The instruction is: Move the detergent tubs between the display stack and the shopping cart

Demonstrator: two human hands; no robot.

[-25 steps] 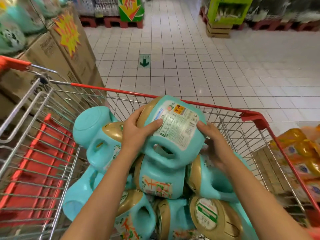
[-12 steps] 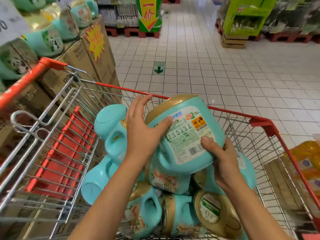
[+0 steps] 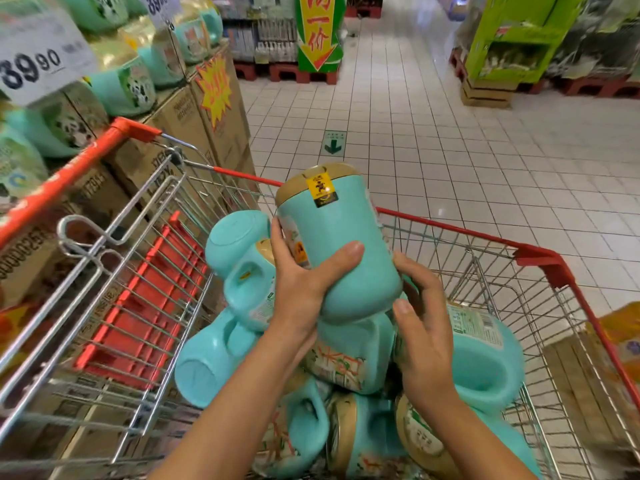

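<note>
At far left, the display stack (image 3: 114, 81) of teal tubs on cardboard cartons (image 3: 180, 116) fills more of the view than it did half a second ago, and a price card (image 3: 38, 60) now shows above it. Just beside it, the shopping cart (image 3: 450, 228) carries a heap of tubs (image 3: 221, 355) lying on their sides.

Over that heap the left hand (image 3: 304, 282) grips the held tub (image 3: 339, 237), its thumb laid across the front and its fingers wrapped round the left side. The tub has risen and turned since the earlier frame. The printed label with its barcode faced the camera then; now a plain teal side shows, with a yellow sticker under the gold lid, and the lid tips up and away above the cart's far rim.

The right hand (image 3: 426, 327), whose fingers lay on the label before, now sits low at the tub's right. Its fingers are loosely spread beside the base, and contact cannot be made out.
</note>
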